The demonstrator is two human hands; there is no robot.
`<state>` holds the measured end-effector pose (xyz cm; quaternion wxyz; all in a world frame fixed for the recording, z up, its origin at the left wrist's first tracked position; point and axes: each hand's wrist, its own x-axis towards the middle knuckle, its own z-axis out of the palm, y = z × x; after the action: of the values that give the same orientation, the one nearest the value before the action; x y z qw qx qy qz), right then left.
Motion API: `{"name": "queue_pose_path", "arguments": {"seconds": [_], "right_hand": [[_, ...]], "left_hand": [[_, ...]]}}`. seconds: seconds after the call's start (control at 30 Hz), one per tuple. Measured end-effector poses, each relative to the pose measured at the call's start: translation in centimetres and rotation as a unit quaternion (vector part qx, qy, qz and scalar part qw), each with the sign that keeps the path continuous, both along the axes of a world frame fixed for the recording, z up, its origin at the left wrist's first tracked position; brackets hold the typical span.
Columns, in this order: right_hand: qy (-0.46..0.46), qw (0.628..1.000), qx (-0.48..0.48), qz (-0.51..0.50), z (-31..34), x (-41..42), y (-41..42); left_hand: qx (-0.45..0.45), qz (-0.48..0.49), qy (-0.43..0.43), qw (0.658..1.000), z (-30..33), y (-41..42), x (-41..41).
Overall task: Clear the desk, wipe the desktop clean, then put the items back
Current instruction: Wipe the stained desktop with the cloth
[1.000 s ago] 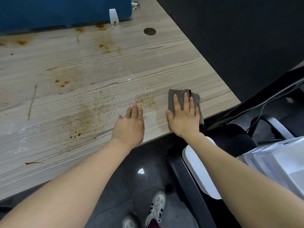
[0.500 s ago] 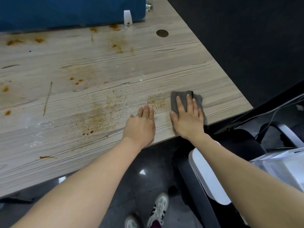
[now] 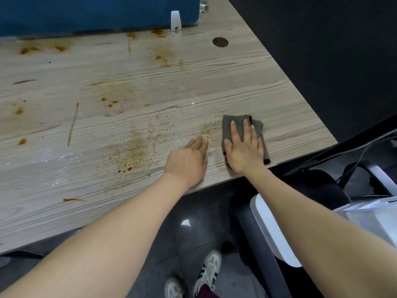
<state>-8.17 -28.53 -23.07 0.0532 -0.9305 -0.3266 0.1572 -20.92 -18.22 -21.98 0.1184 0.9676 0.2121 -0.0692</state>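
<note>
The wooden desktop (image 3: 150,82) fills the upper left of the head view and is spotted with brown stains, thickest around (image 3: 133,151). A folded grey cloth (image 3: 257,127) lies near the desk's front right corner. My right hand (image 3: 245,151) presses flat on the cloth with straight fingers. My left hand (image 3: 189,160) rests flat on the bare desk just left of it, at the front edge, beside a patch of brown speckles.
A blue partition (image 3: 96,14) with a white bracket (image 3: 175,20) lines the desk's back edge, with a glass (image 3: 203,5) at its right end. A round cable hole (image 3: 220,42) is near the back right. A chair (image 3: 279,222) stands below right.
The cloth under my right hand has slid slightly left along the front edge toward the speckled patch. My left hand stays flat on the desk. The view has shifted a little.
</note>
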Motion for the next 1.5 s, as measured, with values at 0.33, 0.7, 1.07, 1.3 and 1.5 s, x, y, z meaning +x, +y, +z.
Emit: {"name": "queue_pose_path", "arguments": {"seconds": [0.33,0.7,1.07,1.3,1.5], "right_hand": [[-0.049,0.996,0.011,0.080,-0.9,-4.4,0.7],[-0.037,0.997,0.024,0.063,-0.6,0.4,6.3],[-0.023,0.991,-0.001,0.130,-0.3,1.6,5.6],[-0.030,0.992,0.013,0.125,-0.7,-2.6,4.7],[-0.036,0.982,0.018,0.184,-0.3,-1.4,4.4]], "left_hand": [[-0.001,0.057,0.077,0.995,1.0,5.1,-1.5],[-0.015,0.043,0.130,0.990,0.8,6.4,-0.7],[-0.027,0.054,0.136,0.989,1.6,6.1,-0.6],[-0.022,0.054,0.131,0.990,1.5,6.1,-0.7],[-0.037,0.055,0.131,0.989,1.6,6.1,-0.6]]}}
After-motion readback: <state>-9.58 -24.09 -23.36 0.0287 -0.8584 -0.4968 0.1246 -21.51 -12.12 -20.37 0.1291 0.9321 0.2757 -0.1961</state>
